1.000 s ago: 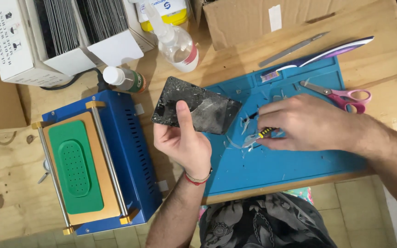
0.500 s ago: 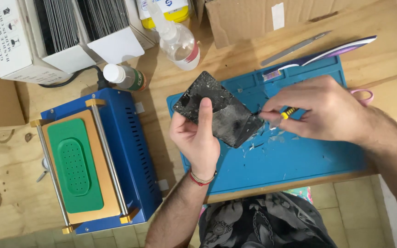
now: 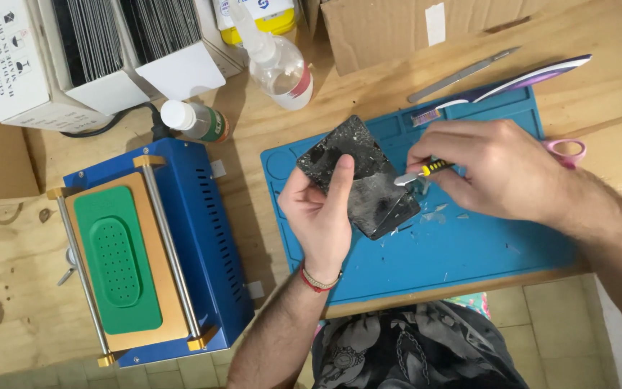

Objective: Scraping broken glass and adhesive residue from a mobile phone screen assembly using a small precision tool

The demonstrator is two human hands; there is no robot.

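Blue mat (image 3: 469,252), left hand (image 3: 322,212) holding cracked phone (image 3: 368,180) unchanged, right hand (image 3: 494,169) tool shifted upward

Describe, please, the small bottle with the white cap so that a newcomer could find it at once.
Start at the blue machine with the green pad on the left of the wooden table. Just behind its top edge, beside the black cable, lies the small bottle on its side. Unlike the taller clear bottle nearby, it has a green label and a flat white cap.

Both hands (image 3: 318,216) (image 3: 494,173) raised close together, fingers curled.
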